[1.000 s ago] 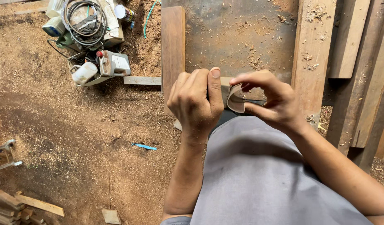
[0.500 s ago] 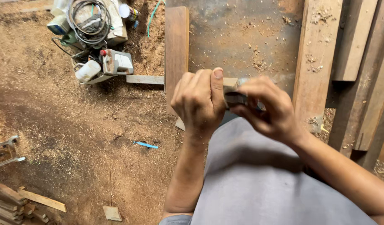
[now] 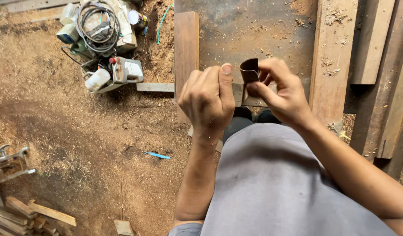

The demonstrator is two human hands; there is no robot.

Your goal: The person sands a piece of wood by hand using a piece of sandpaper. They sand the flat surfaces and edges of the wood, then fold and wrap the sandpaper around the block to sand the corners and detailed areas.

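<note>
Since half a second ago the right hand (image 3: pixel 282 94) has lifted the brown strip (image 3: pixel 249 71), maybe sandpaper, so it now stands curled and upright, pinched between thumb and fingers just right of the left hand (image 3: pixel 208 100). That left hand is fisted, thumb up; what it grips I cannot tell. Both hang over the dusty bench (image 3: pixel 254 30), planks (image 3: pixel 332 57) right, power tools (image 3: pixel 103 39) far left on the sawdust floor.

Woodworking shop: sawdust floor (image 3: pixel 79 144), planks (image 3: pixel 332 61).

Dark brown strip (image 3: pixel 249 71), grey shirt (image 3: pixel 280 183), reddish-brown planks (image 3: pixel 186 57), tan sawdust floor (image 3: pixel 79 131), blue scrap (image 3: pixel 157 155), white jug (image 3: pixel 97 79), black cable (image 3: pixel 98 22).
</note>
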